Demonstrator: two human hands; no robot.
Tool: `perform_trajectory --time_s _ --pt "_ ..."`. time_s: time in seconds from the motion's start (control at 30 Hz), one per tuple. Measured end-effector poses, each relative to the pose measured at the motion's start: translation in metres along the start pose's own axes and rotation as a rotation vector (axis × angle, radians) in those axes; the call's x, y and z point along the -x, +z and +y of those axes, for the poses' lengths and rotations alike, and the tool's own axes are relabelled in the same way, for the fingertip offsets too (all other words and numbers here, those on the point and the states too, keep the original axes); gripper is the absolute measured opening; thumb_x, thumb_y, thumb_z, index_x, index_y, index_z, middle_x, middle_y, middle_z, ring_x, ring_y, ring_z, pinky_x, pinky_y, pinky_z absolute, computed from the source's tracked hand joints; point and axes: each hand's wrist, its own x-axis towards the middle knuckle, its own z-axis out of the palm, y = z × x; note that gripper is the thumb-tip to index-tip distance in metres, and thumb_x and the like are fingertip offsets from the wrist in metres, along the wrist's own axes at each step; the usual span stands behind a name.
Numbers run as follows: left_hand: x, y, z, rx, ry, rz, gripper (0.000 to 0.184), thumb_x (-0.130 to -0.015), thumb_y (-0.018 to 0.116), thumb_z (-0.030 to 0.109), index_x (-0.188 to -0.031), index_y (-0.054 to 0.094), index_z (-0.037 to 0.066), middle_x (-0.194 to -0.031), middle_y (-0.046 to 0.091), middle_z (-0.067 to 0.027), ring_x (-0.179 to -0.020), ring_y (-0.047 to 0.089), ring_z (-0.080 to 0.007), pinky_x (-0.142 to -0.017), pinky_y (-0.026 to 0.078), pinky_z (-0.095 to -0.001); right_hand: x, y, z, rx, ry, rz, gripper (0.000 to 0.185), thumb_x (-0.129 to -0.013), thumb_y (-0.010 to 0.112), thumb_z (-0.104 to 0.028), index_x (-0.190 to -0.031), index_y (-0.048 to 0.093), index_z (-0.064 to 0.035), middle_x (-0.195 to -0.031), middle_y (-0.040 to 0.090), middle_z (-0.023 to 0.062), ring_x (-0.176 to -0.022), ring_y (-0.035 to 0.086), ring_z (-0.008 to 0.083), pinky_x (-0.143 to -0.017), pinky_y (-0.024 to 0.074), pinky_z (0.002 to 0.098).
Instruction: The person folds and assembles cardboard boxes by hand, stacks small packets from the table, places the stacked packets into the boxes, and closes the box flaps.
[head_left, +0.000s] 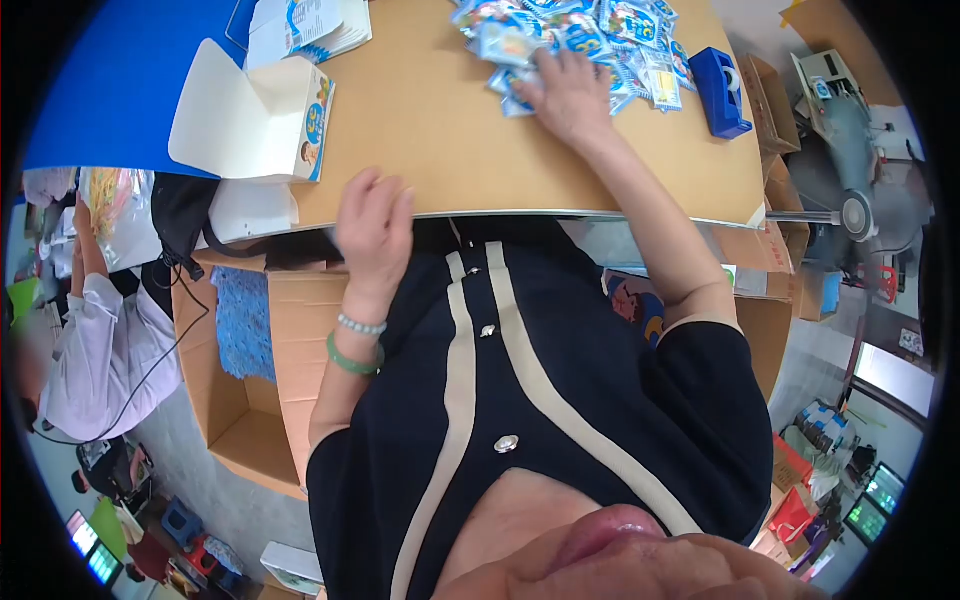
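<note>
My right hand (575, 100) lies palm down on the near edge of a pile of small blue-and-white packets (575, 35), fingers spread and touching them. One slightly blurred packet (508, 46) is beside its fingertips; I see no firm grip on it. Just off the table's front edge, my left hand (375, 232) is raised with loosely bent fingers, somewhat apart, and nothing visible in them. Nearest to it is a white printed carton (316, 125) with its lid flap up, its visible inside bare.
A blue tape dispenser (718, 95) stands right of the pile on the table (430, 120). Flat folded cartons (310, 30) lie at the back left. Cardboard boxes (250, 425) stand below. Another person (110, 350) is at the left, and a fan (855, 190) is at the right.
</note>
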Motion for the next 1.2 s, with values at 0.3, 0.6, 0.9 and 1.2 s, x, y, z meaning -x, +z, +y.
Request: perform_trajectory --time_s 0.3,0.6,0.9,1.2 --pt "-0.031 0.021 -0.012 -0.203 -0.053 -0.27 0.018 -0.079 0.074 0.014 -0.091 0.067 0.002 -0.101 0.062 -0.0149 -0.094 0.06 -0.0354 -0.08 0.049 -0.0448 0.026 -0.014 -0.011 -0.669 -0.111 0.179 0.047 -0.091 0.066 -0.032 -0.131 0.057 -0.0096 -0.134 0.057 0.0167 -0.126 0.051 0.0365 -0.106 0.0393 0.0472" --pt "-0.09 0.083 -0.019 -0.25 0.318 -0.234 0.015 -0.086 0.064 0.012 -0.098 0.066 0.003 -0.097 0.065 -0.0138 -0.09 0.061 -0.0351 -0.08 0.05 -0.0431 0.046 -0.028 -0.018 -0.337 -0.451 0.191 0.05 -0.081 0.075 -0.019 -0.127 0.059 -0.0073 -0.128 0.06 0.0141 -0.123 0.053 0.0337 -0.102 0.0434 0.0416" --pt "-0.091 0.065 -0.027 -0.231 0.043 -0.382 0.029 -0.089 0.056 0.003 -0.117 0.057 -0.004 -0.104 0.069 -0.0188 -0.078 0.07 -0.0342 -0.069 0.057 -0.0414 0.035 -0.03 0.013 -0.431 -0.347 -0.019 0.047 -0.084 0.074 -0.025 -0.125 0.061 -0.0082 -0.128 0.06 0.0144 -0.122 0.053 0.0328 -0.103 0.0418 0.042" --pt "-0.067 0.031 -0.026 0.748 -0.89 -0.18 0.037 -0.091 0.056 -0.001 -0.127 0.052 -0.006 -0.104 0.07 -0.011 -0.087 0.071 -0.0174 -0.068 0.059 -0.0267 0.028 -0.023 0.012 -0.379 -0.33 0.033 0.037 -0.091 0.067 -0.029 -0.119 0.064 -0.0055 -0.117 0.065 0.0131 -0.111 0.058 0.0315 -0.096 0.0453 0.043"
